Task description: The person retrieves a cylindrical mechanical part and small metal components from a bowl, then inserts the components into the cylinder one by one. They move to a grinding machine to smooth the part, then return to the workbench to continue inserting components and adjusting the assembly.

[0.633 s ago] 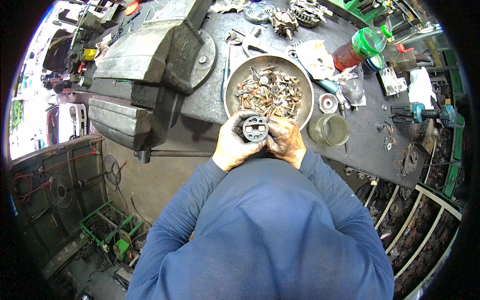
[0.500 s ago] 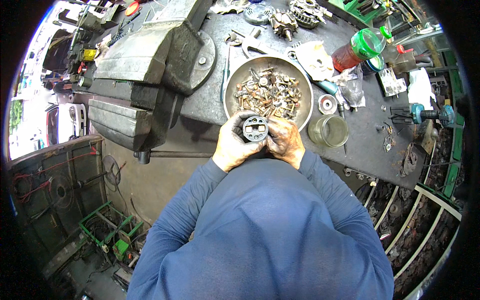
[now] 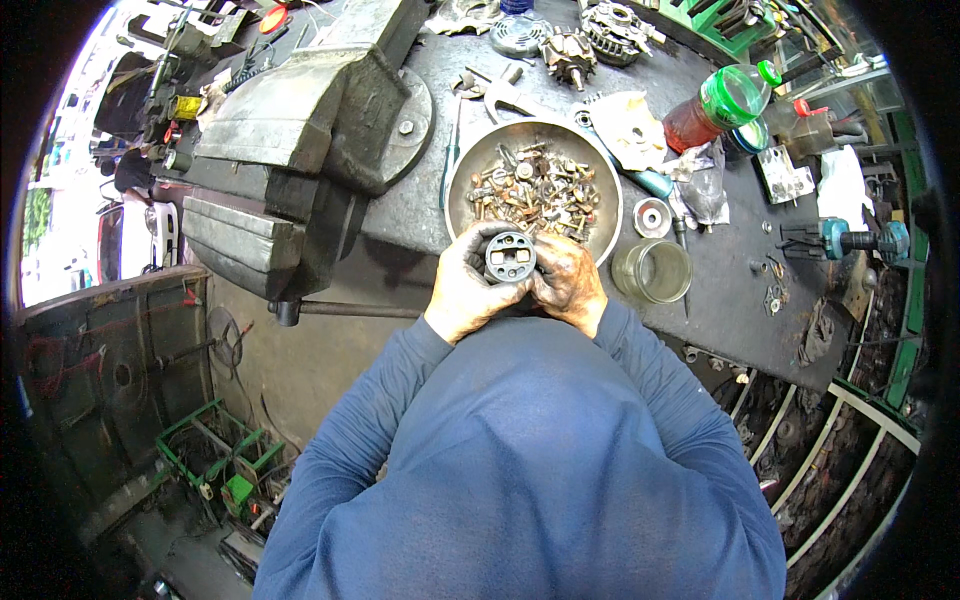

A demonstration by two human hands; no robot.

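Both my hands are closed around a round dark grey part [image 3: 511, 243], with two pale copper-coloured pads inside its rim and small holes in its face. My left hand [image 3: 466, 287] wraps its left side, thumb beneath the rim. From the right, my right hand [image 3: 570, 282] grips with curled, blackened fingers. The part's far side is hidden. It is held over the near rim of a metal bowl [image 3: 607, 185], which contains a heap of mixed bolts and screws [image 3: 540, 195]. A glass jar [image 3: 655, 272] stands just right of my right hand.
A large bench vise [image 3: 270, 130] stands at left on the dark workbench [image 3: 400, 215]. Beyond the bowl are a hammer [image 3: 508, 95] and an alternator-like rotor [image 3: 568, 58]. To the right lie a green-capped bottle with red liquid [image 3: 715, 105] and a teal power tool [image 3: 840, 238].
My hands keep the same hold on the round part. The view has shifted very slightly, and a dark figure shows more clearly in the far left background.
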